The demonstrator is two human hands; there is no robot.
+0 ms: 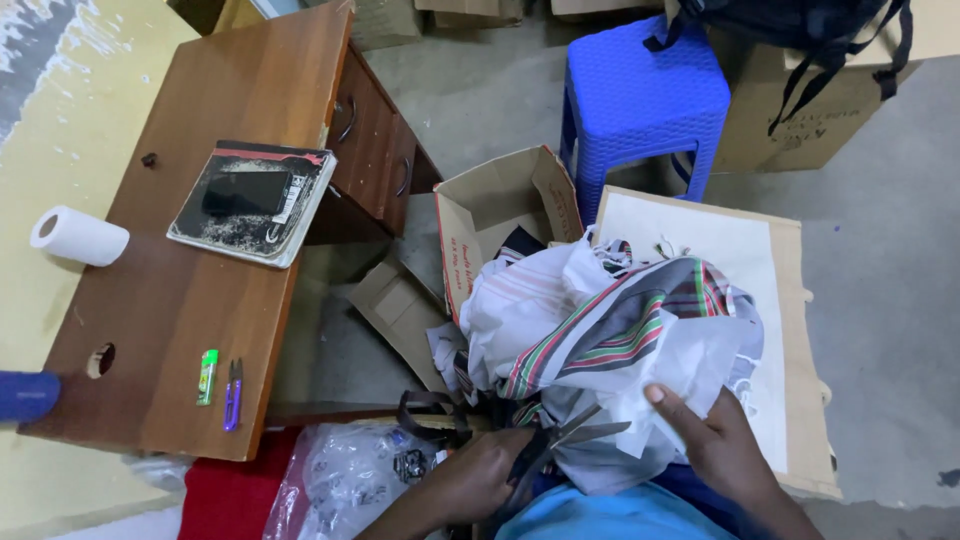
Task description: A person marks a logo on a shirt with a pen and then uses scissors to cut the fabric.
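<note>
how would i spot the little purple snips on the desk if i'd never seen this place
Start at the brown wooden desk on the left of the view and go to its near edge, well below the worn notebook with a dark phone on it. Two small things lie side by side there: the purple thread snips are the longer, slimmer one, right of the short green lighter.

Pretty cramped around the lap here. The heap of striped cloth piles up right above both hands and blocks any straight reach to the open cardboard box behind it. Blue plastic stool walls off the far side. The wooden desk has open room along its near edge, only a green lighter and purple snips there; notebook with phone sits mid-desk, paper roll at its left edge. Bare floor to the right.
</note>
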